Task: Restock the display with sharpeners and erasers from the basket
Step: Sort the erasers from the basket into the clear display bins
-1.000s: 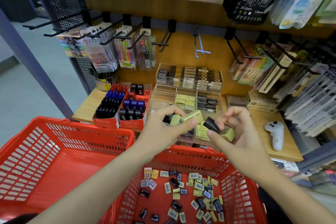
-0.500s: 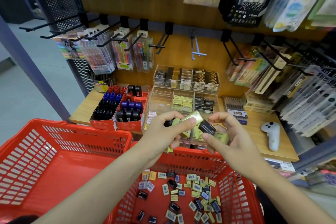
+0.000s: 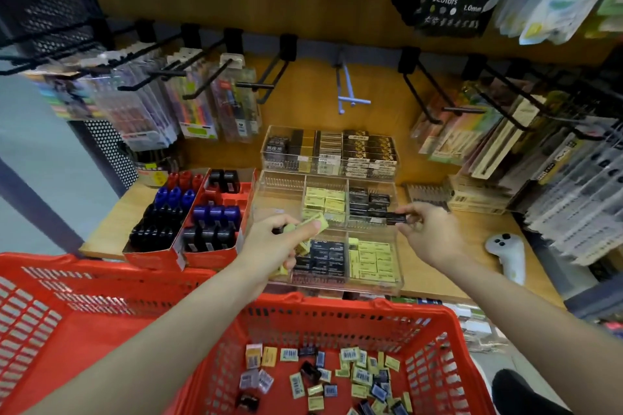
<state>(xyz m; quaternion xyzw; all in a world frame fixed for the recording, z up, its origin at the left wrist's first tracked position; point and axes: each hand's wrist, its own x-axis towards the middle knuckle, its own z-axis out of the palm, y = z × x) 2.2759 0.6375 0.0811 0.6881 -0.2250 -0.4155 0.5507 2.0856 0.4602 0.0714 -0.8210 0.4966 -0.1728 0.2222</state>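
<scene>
My left hand [image 3: 281,242] grips a small bunch of erasers, a yellow-green eraser [image 3: 315,225] sticking out by the thumb, over the front left of the clear tiered display [image 3: 371,281]. My right hand [image 3: 426,232] pinches a black eraser [image 3: 395,218] above the middle tier's black compartment [image 3: 367,204]. Compartments hold yellow and black erasers. The red basket [image 3: 337,308] in front has several loose erasers and sharpeners [image 3: 340,377] on its bottom.
Red boxes of blue, red and black sharpeners [image 3: 188,216] stand left of the display. A white controller [image 3: 507,254] lies on the wooden shelf at the right. Peg hooks with pen packs [image 3: 188,101] hang above. A second red basket [image 3: 67,310] sits at the left.
My hands have parted. The right hand carried the black eraser right and forward over the middle tier; the yellow eraser it also held is gone from it. The view has tilted down.
</scene>
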